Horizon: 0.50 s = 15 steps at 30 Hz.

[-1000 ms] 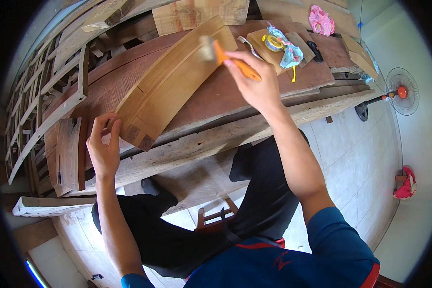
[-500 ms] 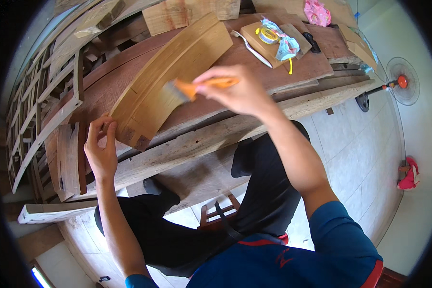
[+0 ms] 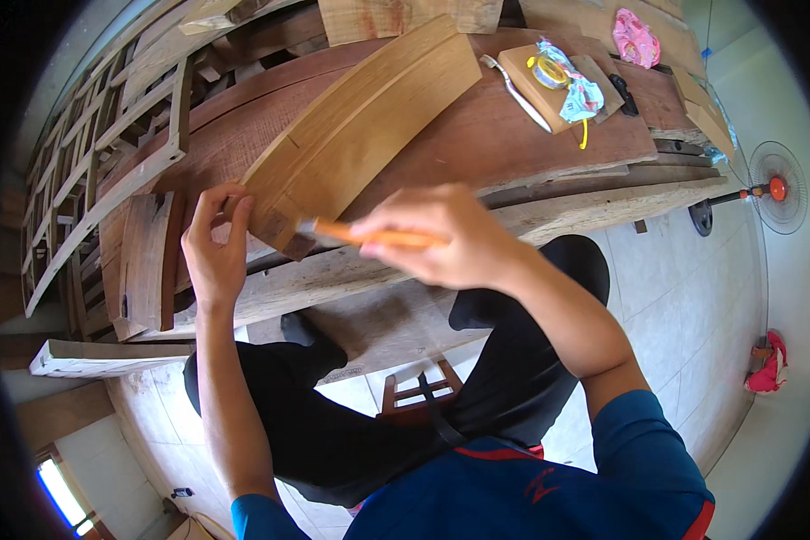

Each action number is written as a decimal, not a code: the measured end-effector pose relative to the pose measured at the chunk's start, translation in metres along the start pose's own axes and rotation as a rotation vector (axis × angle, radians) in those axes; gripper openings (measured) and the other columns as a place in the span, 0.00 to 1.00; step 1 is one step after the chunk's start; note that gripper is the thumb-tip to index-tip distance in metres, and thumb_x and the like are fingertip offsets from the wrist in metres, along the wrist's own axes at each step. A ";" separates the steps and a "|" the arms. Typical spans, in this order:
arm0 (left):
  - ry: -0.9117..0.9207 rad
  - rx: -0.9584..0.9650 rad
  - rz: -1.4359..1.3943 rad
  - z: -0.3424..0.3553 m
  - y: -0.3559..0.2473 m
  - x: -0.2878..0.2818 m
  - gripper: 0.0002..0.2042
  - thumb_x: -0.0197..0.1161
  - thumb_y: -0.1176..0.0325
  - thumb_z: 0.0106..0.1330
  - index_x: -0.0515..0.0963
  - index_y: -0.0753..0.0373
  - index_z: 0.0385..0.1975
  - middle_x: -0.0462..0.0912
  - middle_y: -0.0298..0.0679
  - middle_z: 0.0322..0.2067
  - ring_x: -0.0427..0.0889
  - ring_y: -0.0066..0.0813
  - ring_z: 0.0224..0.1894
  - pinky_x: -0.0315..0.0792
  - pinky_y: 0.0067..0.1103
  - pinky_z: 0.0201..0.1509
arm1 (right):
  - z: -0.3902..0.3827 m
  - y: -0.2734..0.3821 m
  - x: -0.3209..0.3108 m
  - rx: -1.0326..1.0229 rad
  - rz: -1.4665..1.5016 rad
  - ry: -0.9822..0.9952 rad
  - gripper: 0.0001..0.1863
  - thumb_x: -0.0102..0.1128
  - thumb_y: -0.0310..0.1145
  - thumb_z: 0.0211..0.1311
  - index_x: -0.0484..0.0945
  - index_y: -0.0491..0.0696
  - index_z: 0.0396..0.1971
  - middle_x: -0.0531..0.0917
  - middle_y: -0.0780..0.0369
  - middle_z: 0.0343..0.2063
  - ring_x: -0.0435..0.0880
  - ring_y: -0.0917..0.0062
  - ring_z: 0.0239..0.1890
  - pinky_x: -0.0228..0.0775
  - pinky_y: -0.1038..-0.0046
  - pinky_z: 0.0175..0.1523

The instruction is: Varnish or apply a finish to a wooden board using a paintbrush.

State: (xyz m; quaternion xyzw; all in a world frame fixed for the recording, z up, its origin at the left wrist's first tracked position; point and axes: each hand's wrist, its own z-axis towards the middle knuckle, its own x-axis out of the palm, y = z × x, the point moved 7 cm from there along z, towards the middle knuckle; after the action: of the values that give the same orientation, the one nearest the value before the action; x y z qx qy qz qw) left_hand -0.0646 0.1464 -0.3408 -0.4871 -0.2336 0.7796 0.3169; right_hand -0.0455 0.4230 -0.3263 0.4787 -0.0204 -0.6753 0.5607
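Observation:
A curved, pale wooden board with a stepped edge lies slantwise on a broad reddish-brown plank. My left hand grips the board's near left corner between thumb and fingers. In my right hand, slightly blurred, is a paintbrush with an orange handle. Its bristles point left, beside the board's near end, where the wood has a darker patch; whether they touch it I cannot tell.
A toothbrush, a roll of tape and a crumpled blue wrapper sit right of the board. Slatted wooden frames stand at the left. A fan is at the right, and a rough beam runs along the front.
My right hand has brought the paintbrush down and left, from the board's middle to its near end. My left hand keeps its hold on the corner. The whole view has shifted slightly.

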 end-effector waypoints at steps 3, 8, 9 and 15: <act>-0.022 0.028 0.006 -0.001 -0.006 -0.001 0.06 0.67 0.71 0.73 0.84 0.62 0.46 0.90 0.38 0.41 0.87 0.27 0.41 0.80 0.26 0.51 | 0.000 -0.064 -0.031 0.359 0.173 -0.037 0.10 0.73 0.41 0.69 0.90 0.54 0.44 0.90 0.66 0.26 0.86 0.82 0.25 0.76 0.75 0.32; 0.039 0.010 -0.002 0.002 0.001 0.001 0.08 0.67 0.70 0.75 0.82 0.63 0.49 0.89 0.39 0.45 0.87 0.27 0.45 0.81 0.28 0.56 | -0.007 -0.085 -0.094 0.387 -0.233 -0.379 0.08 0.72 0.37 0.69 0.88 0.50 0.41 0.92 0.61 0.33 0.91 0.74 0.33 0.79 0.72 0.39; 0.041 0.007 -0.004 0.002 0.002 0.001 0.08 0.67 0.70 0.75 0.82 0.63 0.49 0.89 0.39 0.45 0.87 0.27 0.45 0.81 0.28 0.55 | -0.006 -0.086 -0.092 0.388 -0.233 -0.377 0.08 0.72 0.37 0.69 0.88 0.50 0.41 0.92 0.61 0.33 0.91 0.74 0.33 0.79 0.72 0.39; -0.009 0.033 -0.014 0.001 -0.007 0.001 0.06 0.67 0.71 0.73 0.84 0.63 0.46 0.89 0.39 0.40 0.87 0.26 0.41 0.80 0.26 0.52 | 0.003 -0.052 -0.040 0.067 -0.050 -0.309 0.06 0.69 0.30 0.69 0.88 0.47 0.42 0.92 0.59 0.35 0.91 0.71 0.31 0.83 0.72 0.35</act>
State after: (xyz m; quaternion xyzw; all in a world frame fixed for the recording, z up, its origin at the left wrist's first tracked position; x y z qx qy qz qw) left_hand -0.0644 0.1512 -0.3361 -0.4766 -0.2258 0.7834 0.3290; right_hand -0.0898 0.4716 -0.3295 0.3878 -0.1173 -0.7536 0.5176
